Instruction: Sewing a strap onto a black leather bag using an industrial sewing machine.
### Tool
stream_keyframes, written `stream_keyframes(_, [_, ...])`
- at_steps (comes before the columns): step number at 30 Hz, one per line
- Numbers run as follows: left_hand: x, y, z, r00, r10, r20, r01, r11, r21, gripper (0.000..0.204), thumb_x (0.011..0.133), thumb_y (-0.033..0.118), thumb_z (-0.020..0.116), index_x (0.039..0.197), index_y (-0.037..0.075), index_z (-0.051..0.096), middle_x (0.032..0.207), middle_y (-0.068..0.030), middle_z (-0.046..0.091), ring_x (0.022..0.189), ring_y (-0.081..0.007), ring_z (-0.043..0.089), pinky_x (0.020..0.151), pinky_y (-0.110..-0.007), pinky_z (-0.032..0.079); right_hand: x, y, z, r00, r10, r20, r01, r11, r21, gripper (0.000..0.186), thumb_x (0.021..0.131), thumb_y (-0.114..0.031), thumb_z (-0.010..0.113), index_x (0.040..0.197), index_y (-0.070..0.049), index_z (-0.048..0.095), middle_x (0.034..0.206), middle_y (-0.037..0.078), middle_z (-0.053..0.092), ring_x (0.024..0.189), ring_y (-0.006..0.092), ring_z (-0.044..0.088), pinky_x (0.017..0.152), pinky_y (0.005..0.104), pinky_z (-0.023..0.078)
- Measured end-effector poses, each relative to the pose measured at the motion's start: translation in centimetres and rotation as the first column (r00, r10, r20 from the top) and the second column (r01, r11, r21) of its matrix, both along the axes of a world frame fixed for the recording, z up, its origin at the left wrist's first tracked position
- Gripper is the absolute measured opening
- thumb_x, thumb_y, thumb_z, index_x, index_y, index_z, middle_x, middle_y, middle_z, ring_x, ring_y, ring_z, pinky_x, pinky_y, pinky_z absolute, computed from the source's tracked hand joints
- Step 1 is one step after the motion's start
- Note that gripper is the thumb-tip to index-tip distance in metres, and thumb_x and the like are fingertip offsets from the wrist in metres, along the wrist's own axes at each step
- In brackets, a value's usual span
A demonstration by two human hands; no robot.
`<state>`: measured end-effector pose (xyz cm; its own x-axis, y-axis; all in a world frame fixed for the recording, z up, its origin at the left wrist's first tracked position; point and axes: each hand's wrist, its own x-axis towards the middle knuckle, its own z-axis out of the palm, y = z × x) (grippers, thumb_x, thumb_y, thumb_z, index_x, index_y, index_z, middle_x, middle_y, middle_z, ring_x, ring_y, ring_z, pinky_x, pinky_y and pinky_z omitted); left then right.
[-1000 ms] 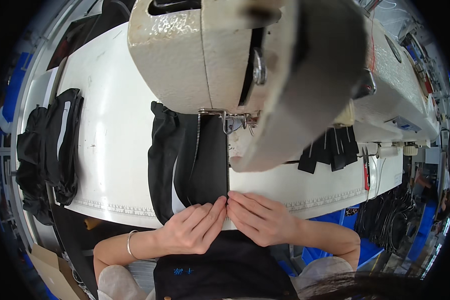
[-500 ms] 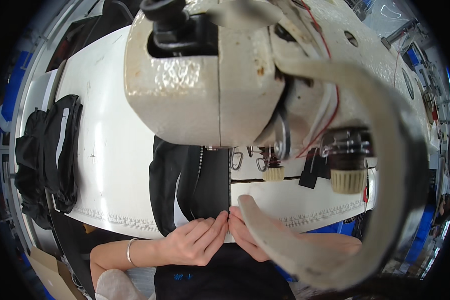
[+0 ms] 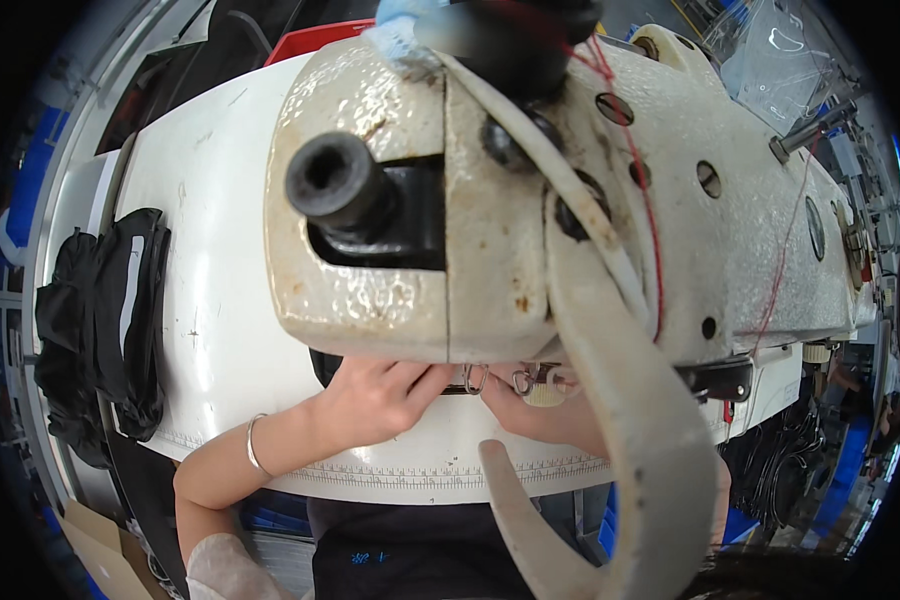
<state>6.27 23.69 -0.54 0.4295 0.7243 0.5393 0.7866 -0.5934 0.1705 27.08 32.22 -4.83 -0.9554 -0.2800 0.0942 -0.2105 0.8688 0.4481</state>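
A cream sewing machine head (image 3: 370, 310) fills the middle of the view and hides its needle area. My left hand (image 3: 385, 400) reaches under its front edge, fingers bent and pressed together, fingertips partly hidden. Just a sliver of the black fabric piece (image 3: 322, 368) shows beside that hand; the rest is out of sight beneath machine and hand. My right hand (image 3: 535, 415) lies to the right, near the wire thread guides (image 3: 476, 378), its fingertips covered by the machine parts. A curved cream lever (image 3: 630, 420) crosses in front of my right forearm.
Folded black garments (image 3: 130, 320) lie at the left end of the white table (image 3: 215, 280). A ruler strip (image 3: 430, 476) runs along its front edge. An open cardboard box (image 3: 110, 545) stands at lower left, and a red tray (image 3: 315, 40) behind the table.
Both hands have moved away from my body, carrying the fabric under the machine head. The fabric with its zipper is now almost wholly hidden. The view has shifted, showing more of the machine's top.
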Motion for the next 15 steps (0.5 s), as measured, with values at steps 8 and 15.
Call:
stream_keyframes(8, [-2.1,-0.6,0.7,0.818,0.438,0.372,-0.152,0.79,-0.594,0.033,0.059,-0.003,0.063,0.092,0.001,0.067,0.086,-0.0126,0.065,0.076,-0.0321,0.062,0.07,-0.039,0.05,-1.7,-0.6,-0.4,0.882,-0.316,-0.349,0.273,0.947,-0.169,0.013,0.068,-0.008,0.058,0.077,0.001,0.061,0.088,0.017,0.055,0.087,0.0328,0.055,0.069,0.0456,0.043])
stream_keyframes(15, [-1.0,-1.5,-1.2,0.974,0.14,0.178,-0.089,0.96,-0.266,0.033,0.055,0.001,0.067,0.088,0.006,0.07,0.089,-0.0116,0.065,0.082,-0.0268,0.063,0.069,-0.039,0.051,-0.2,-0.6,-0.4,0.922,-0.387,0.0,0.319,0.758,-0.569,0.027,0.078,-0.009,0.055,0.102,0.002,0.061,0.106,0.018,0.059,0.101,0.0305,0.058,0.089,0.0431,0.045])
